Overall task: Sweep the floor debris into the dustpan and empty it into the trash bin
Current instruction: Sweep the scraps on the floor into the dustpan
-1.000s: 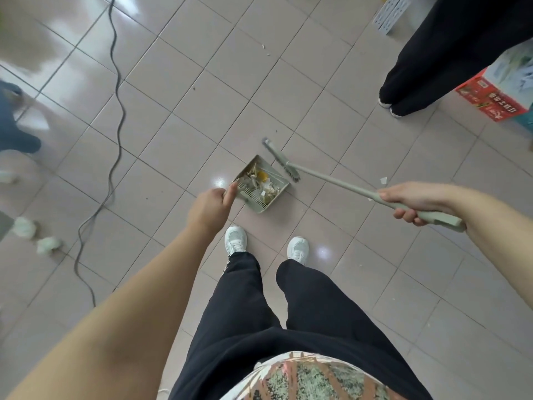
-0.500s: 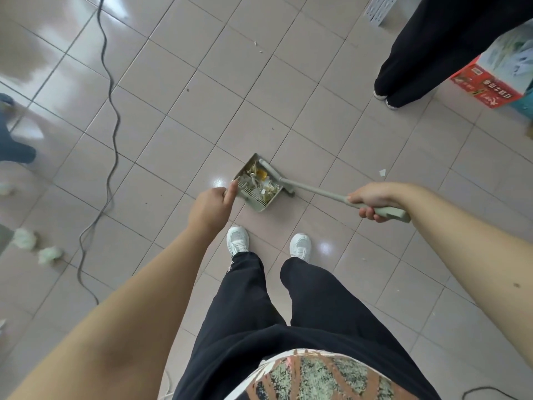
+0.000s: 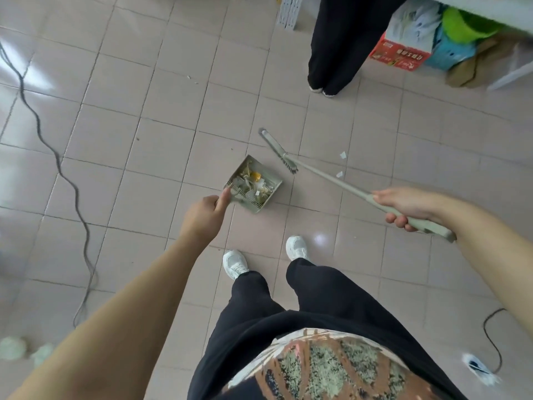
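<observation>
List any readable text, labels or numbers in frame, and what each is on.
Red box at upper right: a line of white characters runs along its front, too blurred to read.
White and blue box on top of it: printed graphics only, no legible words.
Dustpan, broom: no markings visible.

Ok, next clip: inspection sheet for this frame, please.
Surface: glossy tiled floor.
Job's things: dustpan holding debris; broom head beside it, apart; no trash bin seen.
Clutter: paper scraps right of the broom; crumpled wads far left.
Grippers: left hand on the dustpan handle; right hand gripping the broom handle.
Cables: black cable at left; another lower right.
Surroundings: bystander's legs, red box.
</observation>
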